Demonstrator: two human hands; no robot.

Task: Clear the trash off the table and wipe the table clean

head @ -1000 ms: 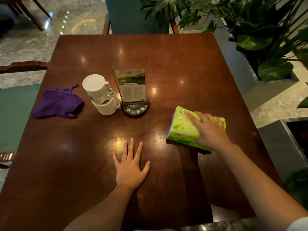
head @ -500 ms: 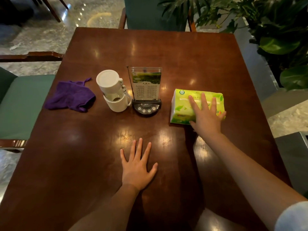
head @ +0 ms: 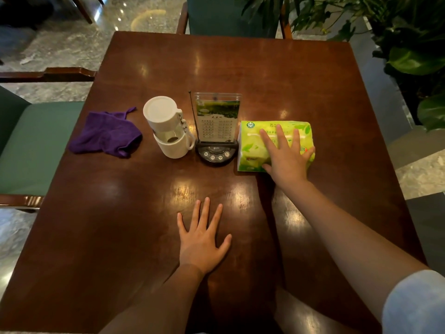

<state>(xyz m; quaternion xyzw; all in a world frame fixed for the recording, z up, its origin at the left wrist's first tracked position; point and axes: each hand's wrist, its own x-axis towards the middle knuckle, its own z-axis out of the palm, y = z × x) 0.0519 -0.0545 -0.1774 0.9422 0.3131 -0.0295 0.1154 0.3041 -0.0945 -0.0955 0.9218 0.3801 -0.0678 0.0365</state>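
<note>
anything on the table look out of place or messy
Only the crumpled purple cloth, left bunched near the left edge of the dark wooden table. No spills or damage show.

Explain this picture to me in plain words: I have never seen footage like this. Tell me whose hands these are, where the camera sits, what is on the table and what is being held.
There is no machine here. A person wears a wide-angle camera on the head, looking forward and down, so you see their own two bare arms reaching over a dark wooden table.

The left hand lies flat and open on the wood, holding nothing. The right hand lies spread on top of a green tissue pack, thumb at its near edge; I cannot tell if it grips or only presses.

In a row from the left lie a crumpled purple cloth, two stacked white mugs, the top one upside down, and a clear menu stand on a black button base.
</note>
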